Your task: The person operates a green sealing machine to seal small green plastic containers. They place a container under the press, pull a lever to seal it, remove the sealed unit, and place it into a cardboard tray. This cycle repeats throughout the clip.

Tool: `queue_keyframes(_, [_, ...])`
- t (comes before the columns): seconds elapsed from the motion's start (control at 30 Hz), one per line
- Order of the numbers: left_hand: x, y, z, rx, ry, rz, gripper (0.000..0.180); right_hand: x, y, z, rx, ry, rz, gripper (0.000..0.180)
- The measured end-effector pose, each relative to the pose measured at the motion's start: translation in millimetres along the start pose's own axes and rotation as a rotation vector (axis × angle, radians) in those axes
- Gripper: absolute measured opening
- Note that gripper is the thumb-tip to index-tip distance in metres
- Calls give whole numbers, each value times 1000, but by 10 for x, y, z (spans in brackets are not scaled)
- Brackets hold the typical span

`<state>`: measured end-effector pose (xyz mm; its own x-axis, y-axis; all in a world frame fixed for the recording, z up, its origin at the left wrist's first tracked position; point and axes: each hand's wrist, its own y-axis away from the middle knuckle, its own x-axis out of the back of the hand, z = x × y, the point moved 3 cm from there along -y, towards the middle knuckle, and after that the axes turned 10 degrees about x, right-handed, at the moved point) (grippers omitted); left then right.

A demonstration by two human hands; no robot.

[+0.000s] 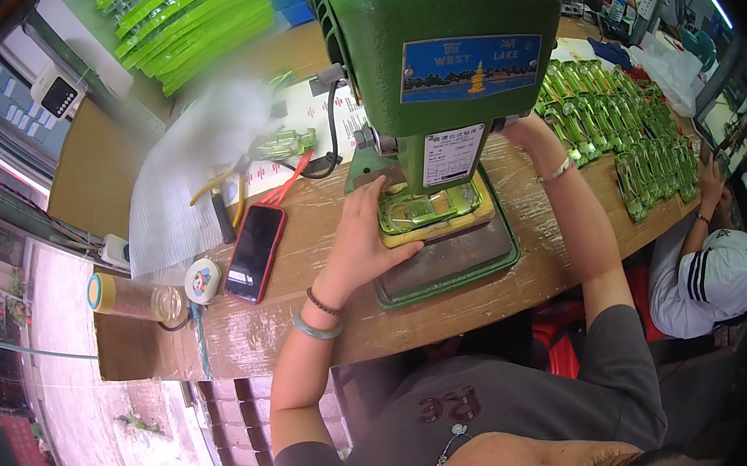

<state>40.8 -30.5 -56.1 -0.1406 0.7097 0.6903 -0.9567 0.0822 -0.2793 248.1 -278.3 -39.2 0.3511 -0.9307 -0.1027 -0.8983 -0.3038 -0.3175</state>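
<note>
A green bench drill press (464, 51) stands in front of me on the wooden table. On its base plate (450, 270) lies a yellow block (446, 227), and on the block a see-through green plastic piece (430, 207) sits under the drill head. My left hand (360, 239) holds the piece at its left side, the thumb along the near edge and the fingers reaching toward the back. My right hand (524, 131) is up at the right side of the drill head. Its fingers are mostly hidden there, so what they hold cannot be seen.
Left of the press lie a red-cased phone (255, 252), pliers (229, 198), a round white case (203, 281) and a bottle (136, 296). Rows of green plastic pieces (611, 112) cover the right side. Beyond them another person (715, 279) sits at the table.
</note>
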Motion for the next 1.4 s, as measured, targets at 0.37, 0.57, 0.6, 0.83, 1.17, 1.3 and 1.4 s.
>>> queue_keyframes(0.37, [-16, 24, -52, -56, 4, 79, 89, -425, 441, -2163, 843, 406, 267, 28])
queue_keyframes(0.57, [-31, -2, -38, -67, 5, 67, 88, -462, 870, -2037, 1018, 324, 197, 36])
queue_keyframes(0.6, [-35, -9, -38, -67, 6, 63, 88, -484, 877, -2034, 1015, 321, 218, 36])
queue_keyframes(0.83, [-28, 4, -30, -67, 12, 81, 88, -528, 954, -1975, 1029, 308, 250, 32])
queue_keyframes(1.17, [3, 2, -29, -24, 13, 33, 87, -515, 972, -1955, 1054, 314, 241, 33])
queue_keyframes(1.3, [10, -1, -3, -20, 8, 37, 87, -514, 996, -1953, 1048, 324, 242, 32])
queue_keyframes(1.4, [-17, -7, 0, -57, -4, 66, 89, -534, 1099, -1914, 1059, 288, 260, 30])
